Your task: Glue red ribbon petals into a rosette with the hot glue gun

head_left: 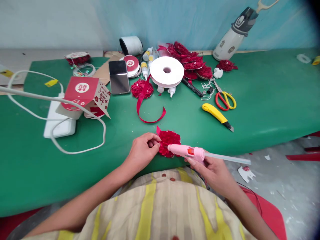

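A red fabric rosette lies on the green tabletop close to my body, with a short ribbon tail at its upper left. My left hand is closed at its left edge, thumb and forefinger pinching the rim. In my right hand is a pink hot glue gun, its nozzle over the rosette's middle. Whether the tip touches the fabric I cannot tell. A translucent glue stick sticks out of the gun's back end. The gun's handle is mostly hidden by my fingers.
Behind lie a white ribbon spool, another rosette and a pile of rosettes. To the right are a yellow utility knife with its blade out, scissors and a bottle. A white cable loops at left near a red box.
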The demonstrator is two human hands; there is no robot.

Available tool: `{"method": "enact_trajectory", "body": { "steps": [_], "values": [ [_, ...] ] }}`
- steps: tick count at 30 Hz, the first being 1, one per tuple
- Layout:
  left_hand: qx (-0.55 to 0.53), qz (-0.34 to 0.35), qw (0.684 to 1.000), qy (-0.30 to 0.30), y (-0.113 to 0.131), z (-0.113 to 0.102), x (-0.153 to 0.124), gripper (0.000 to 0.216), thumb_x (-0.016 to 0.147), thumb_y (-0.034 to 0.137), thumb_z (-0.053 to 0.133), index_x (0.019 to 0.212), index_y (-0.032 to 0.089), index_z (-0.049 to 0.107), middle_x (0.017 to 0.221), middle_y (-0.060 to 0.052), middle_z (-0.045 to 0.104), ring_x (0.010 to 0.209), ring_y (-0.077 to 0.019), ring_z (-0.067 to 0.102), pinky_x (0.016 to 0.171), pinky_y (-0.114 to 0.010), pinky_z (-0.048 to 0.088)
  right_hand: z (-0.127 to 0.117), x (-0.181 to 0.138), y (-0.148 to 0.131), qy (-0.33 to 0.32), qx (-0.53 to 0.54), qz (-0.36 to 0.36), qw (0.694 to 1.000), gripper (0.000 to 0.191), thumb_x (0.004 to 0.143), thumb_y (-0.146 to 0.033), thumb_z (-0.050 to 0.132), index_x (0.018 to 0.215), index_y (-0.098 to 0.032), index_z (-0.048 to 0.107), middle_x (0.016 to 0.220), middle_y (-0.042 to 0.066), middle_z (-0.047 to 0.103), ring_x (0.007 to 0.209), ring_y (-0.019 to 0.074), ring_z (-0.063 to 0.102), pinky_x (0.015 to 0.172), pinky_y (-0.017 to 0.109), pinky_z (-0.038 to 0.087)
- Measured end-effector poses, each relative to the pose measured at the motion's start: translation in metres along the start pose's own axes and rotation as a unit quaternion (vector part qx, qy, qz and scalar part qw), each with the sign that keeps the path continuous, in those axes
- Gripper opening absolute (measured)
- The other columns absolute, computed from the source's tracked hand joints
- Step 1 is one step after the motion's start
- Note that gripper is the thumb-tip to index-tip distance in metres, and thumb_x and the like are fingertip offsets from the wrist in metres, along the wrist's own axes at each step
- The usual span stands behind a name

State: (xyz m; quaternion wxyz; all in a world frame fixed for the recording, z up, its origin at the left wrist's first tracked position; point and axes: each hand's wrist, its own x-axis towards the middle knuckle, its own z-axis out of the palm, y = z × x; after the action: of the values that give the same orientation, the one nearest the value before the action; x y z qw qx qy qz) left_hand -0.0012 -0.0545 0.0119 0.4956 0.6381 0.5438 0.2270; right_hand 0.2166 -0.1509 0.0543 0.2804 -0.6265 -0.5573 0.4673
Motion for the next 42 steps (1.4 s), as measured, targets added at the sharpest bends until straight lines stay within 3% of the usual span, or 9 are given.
{"method": "enact_trajectory", "body": {
  "steps": [9, 15, 18, 22, 30, 42],
  "values": [
    [0.036, 0.029, 0.999, -0.001, 0.000, 0.000, 0.000, 0.010, 0.076, 0.020, 0.058, 0.080, 0.018, 0.066, 0.072, -0.001, 0.063, 0.062, -0.0125, 0.056, 0.061, -0.025, 0.045, 0.001, -0.004, -0.004, 0.012, -0.022, -0.017, 1.000, 0.023, 0.092, -0.034, 0.056, 0.106, -0.020, 0.067, 0.105, 0.006, 0.070, 0.092, 0.0223, 0.063, 0.078, 0.028, 0.049],
    [0.072, 0.082, 0.994, 0.006, 0.006, -0.001, -0.004, 0.010, 0.079, 0.018, 0.056, 0.081, 0.019, 0.066, 0.072, -0.001, 0.061, 0.067, -0.0136, 0.056, 0.065, -0.026, 0.044, -0.001, -0.007, -0.005, 0.023, -0.029, 0.000, 0.999, 0.022, 0.091, -0.035, 0.056, 0.101, -0.020, 0.069, 0.090, 0.004, 0.071, 0.078, 0.0207, 0.064, 0.069, 0.027, 0.050],
    [0.083, 0.101, 0.991, -0.006, 0.006, 0.000, -0.004, 0.011, 0.080, 0.018, 0.056, 0.082, 0.020, 0.066, 0.074, -0.001, 0.062, 0.068, -0.0138, 0.056, 0.066, -0.027, 0.044, -0.002, -0.009, -0.005, 0.028, -0.029, 0.000, 0.999, 0.023, 0.090, -0.035, 0.057, 0.104, -0.021, 0.068, 0.091, 0.003, 0.071, 0.078, 0.0205, 0.063, 0.069, 0.027, 0.049],
    [0.066, 0.086, 0.994, -0.008, 0.007, 0.000, -0.004, 0.009, 0.080, 0.019, 0.057, 0.080, 0.020, 0.066, 0.074, -0.001, 0.062, 0.067, -0.0136, 0.055, 0.065, -0.026, 0.044, -0.003, -0.011, -0.004, 0.036, -0.036, 0.007, 0.999, 0.023, 0.091, -0.037, 0.056, 0.099, -0.020, 0.069, 0.086, 0.004, 0.070, 0.075, 0.0204, 0.061, 0.067, 0.028, 0.049],
    [-0.081, 0.020, 0.995, -0.052, 0.018, -0.009, -0.006, 0.011, 0.078, 0.026, 0.060, 0.080, 0.017, 0.065, 0.077, -0.001, 0.063, 0.069, -0.0133, 0.055, 0.064, -0.025, 0.043, -0.005, -0.009, -0.010, 0.057, -0.016, -0.002, 0.998, 0.028, 0.092, -0.040, 0.053, 0.096, -0.018, 0.070, 0.079, 0.005, 0.067, 0.075, 0.0205, 0.061, 0.065, 0.027, 0.049],
    [-0.121, -0.001, 0.990, -0.068, 0.011, -0.005, -0.002, 0.013, 0.077, 0.029, 0.062, 0.080, 0.016, 0.063, 0.070, 0.001, 0.056, 0.065, -0.0120, 0.049, 0.061, -0.024, 0.040, -0.001, -0.006, -0.008, 0.001, -0.019, -0.007, 1.000, 0.023, 0.092, -0.037, 0.054, 0.101, -0.020, 0.067, 0.098, 0.006, 0.070, 0.085, 0.0218, 0.062, 0.074, 0.028, 0.049]
  ]
}}
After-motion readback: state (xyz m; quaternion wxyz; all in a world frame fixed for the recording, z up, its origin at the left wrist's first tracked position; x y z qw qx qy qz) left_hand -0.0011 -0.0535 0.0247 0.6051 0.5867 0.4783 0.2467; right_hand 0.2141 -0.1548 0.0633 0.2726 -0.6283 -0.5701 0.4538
